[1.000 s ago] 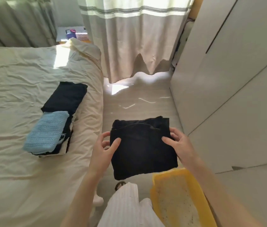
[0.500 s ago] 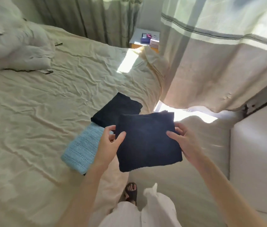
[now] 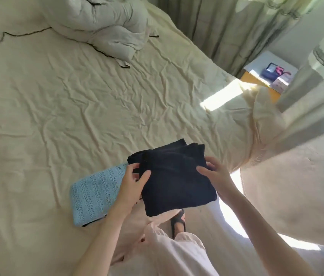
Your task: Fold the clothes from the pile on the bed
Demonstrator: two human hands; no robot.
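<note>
Folded dark navy fabric garment [image 3: 177,180] is pinched at its side edges by left hand [image 3: 132,183] and right hand [image 3: 216,174], above the cream-sheeted bed [image 3: 77,106] edge beside a folded light-blue knit [image 3: 95,194].

Bed [image 3: 97,108]: wide stretch of wrinkled sheet open across middle and left. Obstacles: bunched duvet [image 3: 105,22] at far end; light blue folded garment [image 3: 97,194] near the bed's edge, dark folded stack [image 3: 157,150] just beyond it. Folded dark garment [image 3: 177,184], held in both hands, overhangs that edge. Curtains [image 3: 236,30] and nightstand [image 3: 264,76] close off far right.
</note>
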